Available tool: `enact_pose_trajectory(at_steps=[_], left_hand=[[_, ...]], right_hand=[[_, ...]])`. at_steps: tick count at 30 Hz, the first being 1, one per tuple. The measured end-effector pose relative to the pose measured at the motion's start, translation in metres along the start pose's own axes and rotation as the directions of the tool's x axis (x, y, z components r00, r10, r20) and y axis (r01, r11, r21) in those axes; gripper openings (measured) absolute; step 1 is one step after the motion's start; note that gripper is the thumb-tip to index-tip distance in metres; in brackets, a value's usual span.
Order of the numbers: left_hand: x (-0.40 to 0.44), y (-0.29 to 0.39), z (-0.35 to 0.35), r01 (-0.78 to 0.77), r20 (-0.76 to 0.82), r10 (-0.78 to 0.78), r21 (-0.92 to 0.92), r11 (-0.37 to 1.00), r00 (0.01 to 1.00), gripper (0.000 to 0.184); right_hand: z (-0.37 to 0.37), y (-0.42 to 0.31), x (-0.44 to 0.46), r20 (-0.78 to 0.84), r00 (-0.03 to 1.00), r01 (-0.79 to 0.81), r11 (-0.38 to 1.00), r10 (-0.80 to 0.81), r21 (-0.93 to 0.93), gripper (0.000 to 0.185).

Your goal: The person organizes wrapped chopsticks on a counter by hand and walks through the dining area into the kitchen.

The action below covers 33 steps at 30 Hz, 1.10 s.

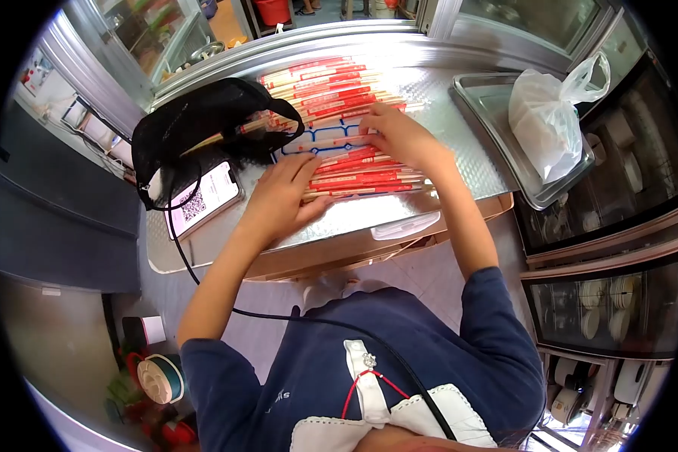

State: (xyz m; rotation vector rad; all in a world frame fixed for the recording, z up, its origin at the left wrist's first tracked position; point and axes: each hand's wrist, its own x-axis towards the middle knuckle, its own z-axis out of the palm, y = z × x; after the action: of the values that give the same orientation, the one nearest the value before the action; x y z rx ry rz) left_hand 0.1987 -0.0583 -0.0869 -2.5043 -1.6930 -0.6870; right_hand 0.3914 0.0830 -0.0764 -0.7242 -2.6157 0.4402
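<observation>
Chopsticks in red-and-white paper wrappers lie in two groups on a metal-topped table (459,166). My left hand (282,192) is at the left ends of the near pile of wrapped chopsticks (365,175), its thumb on the near side and its fingers on the far side. My right hand (407,139) has its fingers bent and pinched at the right end of a pale wrapped pair (337,142), between the groups. Beyond it lies the far row of wrapped chopsticks (328,90). A blue-lined white surface (324,134) shows between the groups.
A black bag (196,113) with chopsticks at its opening stands left, beside a phone (207,197) showing a QR code. To the right, a metal tray (531,200) holds a white plastic bag (546,124). A black cable (279,316) crosses my front. A window frame (316,49) edges the back.
</observation>
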Motion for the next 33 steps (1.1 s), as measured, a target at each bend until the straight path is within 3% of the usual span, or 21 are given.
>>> enact_pose_trajectory(at_steps=[4, 5, 7, 10, 11, 14, 21, 24, 30, 33], left_hand=[[0.004, 0.006, -0.006, -0.043, -0.102, 0.051, 0.085, 0.996, 0.993, 0.050], [0.003, 0.008, -0.005, -0.026, -0.113, 0.043, 0.150, 0.988, 0.993, 0.051], [0.002, 0.001, -0.001, 0.034, -0.031, -0.032, 0.038, 0.999, 0.999, 0.051], [0.006, 0.003, -0.004, 0.052, 0.032, -0.051, -0.038, 0.998, 0.998, 0.054], [0.007, 0.004, -0.006, 0.074, 0.045, -0.071, -0.070, 0.995, 0.996, 0.055], [0.002, 0.003, 0.001, 0.069, -0.008, -0.070, -0.095, 0.993, 0.997, 0.056], [0.001, 0.003, -0.001, 0.068, -0.005, -0.069, -0.063, 0.996, 0.998, 0.059], [0.002, 0.003, -0.001, 0.063, -0.006, -0.064, -0.047, 0.997, 0.998, 0.062], [-0.001, 0.005, -0.002, 0.107, 0.019, -0.107, -0.015, 0.994, 0.994, 0.062], [0.001, 0.006, -0.003, 0.115, 0.046, -0.115, 0.009, 0.993, 0.992, 0.063]], right_hand=[[0.004, -0.003, 0.002, 0.060, 0.982, 0.160, 0.963, -0.177, 0.218, 0.021], [0.002, -0.006, 0.003, 0.084, 0.986, 0.119, 0.961, -0.144, 0.250, 0.022], [0.001, -0.017, 0.005, 0.142, 0.986, 0.034, 0.947, -0.083, 0.321, 0.024], [0.007, -0.005, 0.004, -0.105, 0.992, 0.111, 0.904, -0.074, 0.413, 0.025], [0.005, 0.003, 0.007, -0.231, 0.968, 0.148, 0.963, -0.095, 0.227, 0.028], [0.003, 0.020, 0.006, -0.255, 0.966, 0.034, 0.999, -0.040, -0.027, 0.029], [0.006, 0.005, 0.005, -0.087, 0.990, -0.129, 0.965, 0.112, -0.227, 0.031], [0.008, 0.006, 0.007, -0.077, 0.982, -0.184, 0.957, 0.171, -0.226, 0.029], [0.011, 0.009, 0.008, -0.109, 0.985, -0.153, 0.968, 0.133, -0.198, 0.030], [0.011, 0.007, 0.009, -0.082, 0.985, -0.166, 0.946, 0.149, -0.278, 0.030]])
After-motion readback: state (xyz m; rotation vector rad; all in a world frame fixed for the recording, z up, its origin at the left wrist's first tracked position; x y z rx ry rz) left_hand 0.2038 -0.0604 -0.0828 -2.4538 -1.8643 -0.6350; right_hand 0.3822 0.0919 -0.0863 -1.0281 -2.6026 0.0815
